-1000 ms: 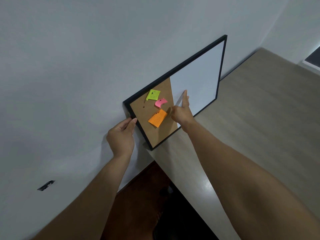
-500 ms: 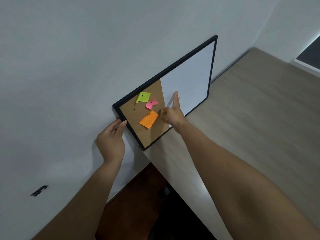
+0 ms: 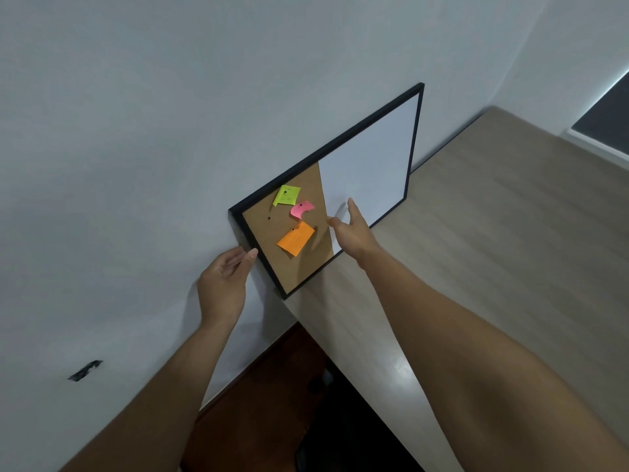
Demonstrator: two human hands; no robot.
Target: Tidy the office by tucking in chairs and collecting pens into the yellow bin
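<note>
Our left hand [image 3: 224, 287] at lower left corner of black-framed board [image 3: 371, 158], fingers [image 3: 250, 255] loosely spread, touching frame. Our right hand [image 3: 352, 233] open before board face, fingers wide, holding nothing. Board leans on wall, standing on bench [image 3: 510, 233]. Green note [image 3: 287, 195], pink note [image 3: 301, 209], orange note [image 3: 295, 238] pinned on cork. We see no pens, bin or chairs.
</note>
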